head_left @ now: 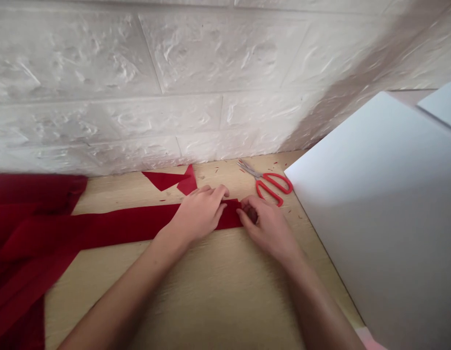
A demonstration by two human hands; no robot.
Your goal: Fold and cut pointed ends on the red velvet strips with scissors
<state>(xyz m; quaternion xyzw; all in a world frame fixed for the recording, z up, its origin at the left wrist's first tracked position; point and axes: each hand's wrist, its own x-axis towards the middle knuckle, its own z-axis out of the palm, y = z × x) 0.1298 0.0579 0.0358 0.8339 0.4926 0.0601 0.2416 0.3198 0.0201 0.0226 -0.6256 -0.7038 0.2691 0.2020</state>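
A long strip of red fabric point(130, 227) lies flat across the wooden tabletop, running from a heap at the left to its end between my hands. On top of the strip, close to that end, rests my left hand point(201, 209), its thumb and forefinger apart and its other fingers partly hidden. My right hand point(263, 221) pinches the right end of the strip between thumb and fingers. Just beyond the right hand lie scissors point(263, 181) with red handles, blades pointing to the far left. Two red fabric scraps point(165, 180) lie beyond the left hand.
More red fabric point(17, 248) is heaped at the left. A white textured brick-pattern wall point(196, 63) bounds the back of the tabletop point(196, 291). At the right stands a large white panel point(386, 204). Small red snippets are scattered around the scissors.
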